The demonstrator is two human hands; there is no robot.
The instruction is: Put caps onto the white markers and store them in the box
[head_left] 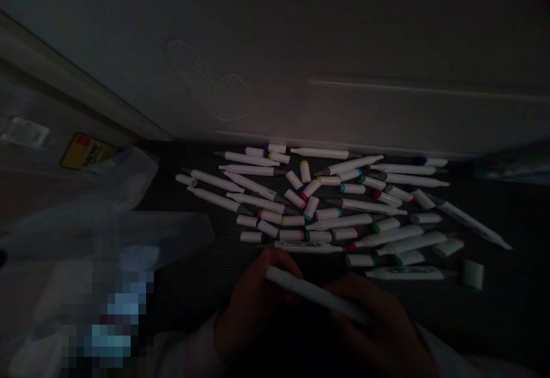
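Dim wall, clear plastic, label — yellow

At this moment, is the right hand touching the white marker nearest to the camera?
Touching: the head view shows the right hand gripping one end of the white marker.

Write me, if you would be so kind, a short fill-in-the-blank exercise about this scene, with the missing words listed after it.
1. The marker gripped by the right hand has a ____ barrel.
2. Counting the left hand, ____ hands show in the picture.
3. The yellow label is on the ____ side of the picture.
4. Rather than pale, the surface under the loose marker caps looks ____.

Missing words: white; two; left; dark.
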